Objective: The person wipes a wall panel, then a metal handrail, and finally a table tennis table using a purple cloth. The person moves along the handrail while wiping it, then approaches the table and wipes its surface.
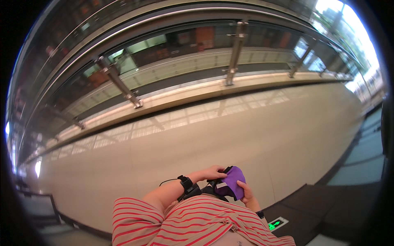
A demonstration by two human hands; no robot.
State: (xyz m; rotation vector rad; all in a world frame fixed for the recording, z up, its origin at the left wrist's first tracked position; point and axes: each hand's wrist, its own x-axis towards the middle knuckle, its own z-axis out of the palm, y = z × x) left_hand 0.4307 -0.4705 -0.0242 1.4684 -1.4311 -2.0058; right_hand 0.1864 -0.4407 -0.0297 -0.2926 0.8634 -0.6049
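A purple fabric piece [234, 177] with a black edge and a pale label patch is held in front of my waist. Its exact kind cannot be made out. My left hand [214, 172] pinches its upper black edge, fingers bent over the cloth. On the other side my right hand [248, 194] grips it, thumb flat on the purple face and fingers hidden behind. A black device on a strap [186, 182] sits on my left wrist, with a thin cable. Beneath that forearm is a black box-like object [192, 191] at my waist.
Ahead, a glass railing with metal posts [234, 53] stands on a pale ledge [184, 96], curving across the view. Glossy beige floor [164, 151] lies before it. A green lit arrow sign [278, 224] is beside dark flooring [316, 205] at lower right.
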